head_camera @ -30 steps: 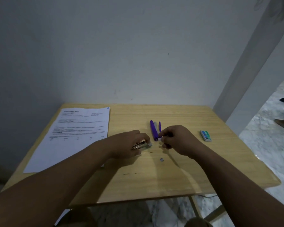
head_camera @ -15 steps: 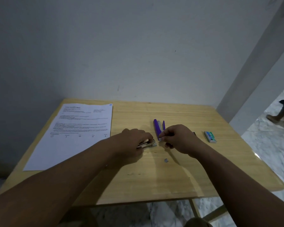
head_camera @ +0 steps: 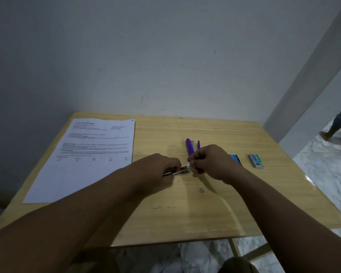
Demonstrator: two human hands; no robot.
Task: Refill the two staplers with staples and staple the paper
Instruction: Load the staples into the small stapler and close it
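A pale wooden table (head_camera: 215,213) stands against a grey wall, and everything here is placed in relation to the purple plastic stapler (head_camera: 189,146), which lies opened out near the table's middle with its tip toward the wall.

Just nearer the camera than that stapler and slightly to its left, the left hand (head_camera: 158,170) curls its fingers around a small silver metal stapler (head_camera: 180,171), gripping it low against the tabletop; the shiny front end pokes out past the fingertips. Immediately to the right of the purple stapler, partly covering its near end, the right hand (head_camera: 211,161) has thumb and forefinger pinched on a small pale strip of staples (head_camera: 189,164), held just above the front end of the silver stapler. Whether the strip touches the silver stapler I cannot tell.

A small grey scrap of staples (head_camera: 201,190) lies loose on the wood, nearer the camera than the purple stapler. To the right of the purple stapler, a blue staple box (head_camera: 235,159) peeks out behind the right wrist, and a green-and-grey staple box (head_camera: 256,160) sits farther right, apart from it. Well to the left of the purple stapler lies a white printed paper sheet (head_camera: 87,160), flat, reaching the table's left edge.
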